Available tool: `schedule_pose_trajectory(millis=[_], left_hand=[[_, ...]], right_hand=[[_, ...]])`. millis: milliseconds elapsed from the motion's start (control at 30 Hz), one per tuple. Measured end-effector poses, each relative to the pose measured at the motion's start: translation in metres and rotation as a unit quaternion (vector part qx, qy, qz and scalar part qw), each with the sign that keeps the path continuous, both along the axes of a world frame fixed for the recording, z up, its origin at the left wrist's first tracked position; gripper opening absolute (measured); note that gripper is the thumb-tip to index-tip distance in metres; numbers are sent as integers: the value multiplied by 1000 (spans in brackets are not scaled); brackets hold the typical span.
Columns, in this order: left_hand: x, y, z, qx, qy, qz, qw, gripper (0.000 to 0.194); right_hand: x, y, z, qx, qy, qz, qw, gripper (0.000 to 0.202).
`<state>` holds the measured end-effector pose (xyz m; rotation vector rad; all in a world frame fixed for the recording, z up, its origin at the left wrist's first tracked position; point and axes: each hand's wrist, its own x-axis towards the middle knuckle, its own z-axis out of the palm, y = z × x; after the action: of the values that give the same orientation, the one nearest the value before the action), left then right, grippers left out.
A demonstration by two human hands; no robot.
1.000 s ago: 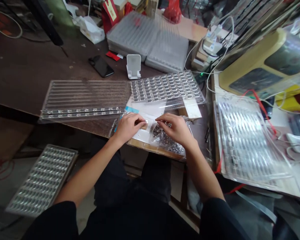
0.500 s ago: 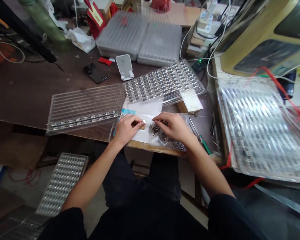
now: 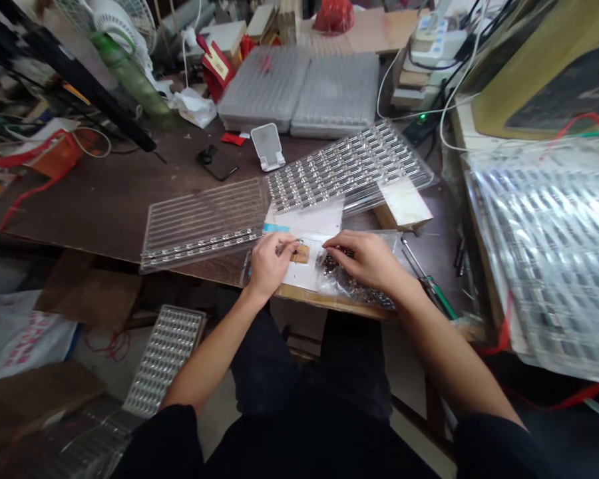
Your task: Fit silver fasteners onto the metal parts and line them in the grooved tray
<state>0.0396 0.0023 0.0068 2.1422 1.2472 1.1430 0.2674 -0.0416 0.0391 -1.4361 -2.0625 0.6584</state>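
My left hand (image 3: 269,266) is closed in a pinch above a white sheet (image 3: 307,275), beside a small tan block (image 3: 301,254). A tiny piece shows at its fingertips, too small to name. Over a clear plastic bag of small dark metal parts (image 3: 337,267) is my right hand (image 3: 368,259), thumb and fingertips drawn together; whatever they may hold is hidden. To the left lies a clear ribbed tray (image 3: 204,207) with metal pieces in its front rows. A second tray (image 3: 349,163), filled with rows of metal pieces, lies tilted behind the hands.
A phone (image 3: 217,162) and a white stand (image 3: 267,148) are farther back, before stacked clear trays (image 3: 264,86). A screwdriver with a green handle (image 3: 444,298) lies at right. Wrapped trays (image 3: 554,266) fill the right side; another filled tray (image 3: 167,359) is low at left.
The view has swung left, so things appear farther right. The small bright piece at my left fingertips shows less clearly, and more of the tan block is visible. My right hand stays over the bag.
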Motion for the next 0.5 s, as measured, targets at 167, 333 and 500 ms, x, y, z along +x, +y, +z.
schedule_pose_trajectory(millis=[167, 333, 500], left_hand=[[-31, 32, 20, 7, 58, 77, 995, 11], [-59, 60, 24, 4, 159, 67, 985, 14], [-66, 61, 27, -8, 256, 64, 964, 17]], right_hand=[[1, 0, 1, -6, -7, -2, 1000, 30], [0, -2, 3, -9, -9, -3, 1000, 31], [2, -3, 2, -9, -5, -1, 1000, 30]])
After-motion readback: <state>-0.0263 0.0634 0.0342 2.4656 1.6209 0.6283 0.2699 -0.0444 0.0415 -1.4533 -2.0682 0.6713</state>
